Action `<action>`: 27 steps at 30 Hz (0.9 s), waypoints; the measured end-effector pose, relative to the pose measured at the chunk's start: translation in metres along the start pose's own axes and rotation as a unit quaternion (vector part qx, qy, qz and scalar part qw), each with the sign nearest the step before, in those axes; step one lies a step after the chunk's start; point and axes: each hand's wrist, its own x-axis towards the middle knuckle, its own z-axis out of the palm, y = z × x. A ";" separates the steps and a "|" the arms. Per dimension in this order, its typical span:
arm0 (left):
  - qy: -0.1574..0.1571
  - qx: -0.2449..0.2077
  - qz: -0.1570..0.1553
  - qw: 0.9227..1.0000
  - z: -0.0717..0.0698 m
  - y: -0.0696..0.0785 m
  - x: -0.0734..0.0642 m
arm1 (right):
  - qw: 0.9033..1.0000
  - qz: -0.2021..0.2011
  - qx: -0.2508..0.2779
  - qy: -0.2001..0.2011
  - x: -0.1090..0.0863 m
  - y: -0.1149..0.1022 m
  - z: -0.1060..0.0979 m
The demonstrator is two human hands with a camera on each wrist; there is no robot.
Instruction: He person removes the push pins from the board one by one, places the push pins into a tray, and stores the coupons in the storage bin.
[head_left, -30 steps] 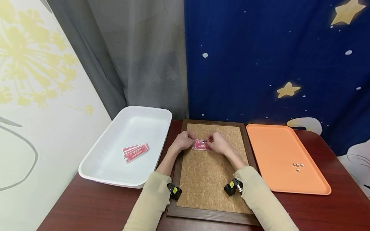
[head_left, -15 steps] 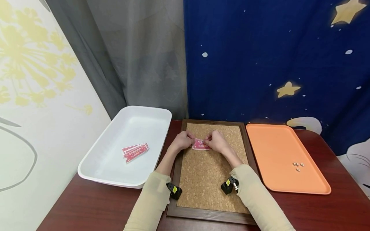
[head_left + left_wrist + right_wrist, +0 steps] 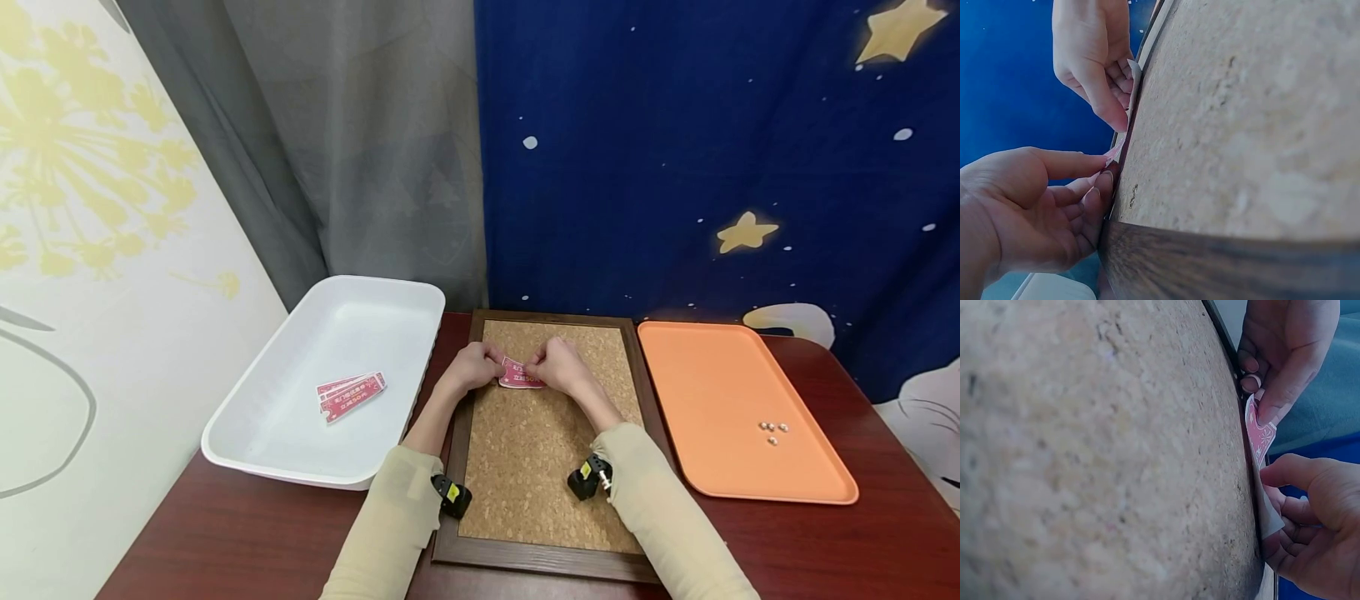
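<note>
A red-and-white printed paper coupon (image 3: 517, 381) lies across the upper part of a framed cork board (image 3: 543, 450). My left hand (image 3: 475, 367) pinches its left end between thumb and fingers. Over the coupon's right part, my right hand (image 3: 561, 367) has its thumb and curled fingers drawn together against the paper, on what looks like a small pushpin hidden by the fingertips. In the right wrist view, the coupon's free end (image 3: 1270, 519) bends up off the board beneath the right fingers. The left wrist view shows both hands close together at the paper.
On the left, a white tray (image 3: 258, 425) holds several red coupons (image 3: 352, 397). At right lies an orange tray (image 3: 720, 400) with several small shiny metal pins (image 3: 772, 427). Both stand on a dark red wooden table (image 3: 247, 533), with curtains behind.
My right hand has shifted slightly left over the coupon, its forearm swinging inward. A dark dot seen earlier by its fingertips is now covered. The left hand keeps its hold.
</note>
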 end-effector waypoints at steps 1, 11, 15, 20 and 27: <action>0.001 0.001 0.000 1.000 0.000 0.000 0.000 | 1.000 0.001 -0.001 0.000 0.000 0.000 0.000; 0.008 0.003 -0.012 1.000 0.000 0.001 -0.001 | 1.000 0.002 -0.008 0.010 0.001 0.000 0.002; 0.010 0.003 -0.016 1.000 0.001 0.002 -0.001 | 1.000 -0.002 -0.008 0.016 0.001 0.000 0.003; 0.011 -0.007 -0.023 1.000 0.002 0.003 -0.002 | 1.000 -0.005 0.001 0.020 0.000 0.002 0.003; 0.014 -0.019 -0.034 0.999 0.002 0.003 -0.002 | 0.999 -0.010 0.019 0.025 0.001 0.005 0.004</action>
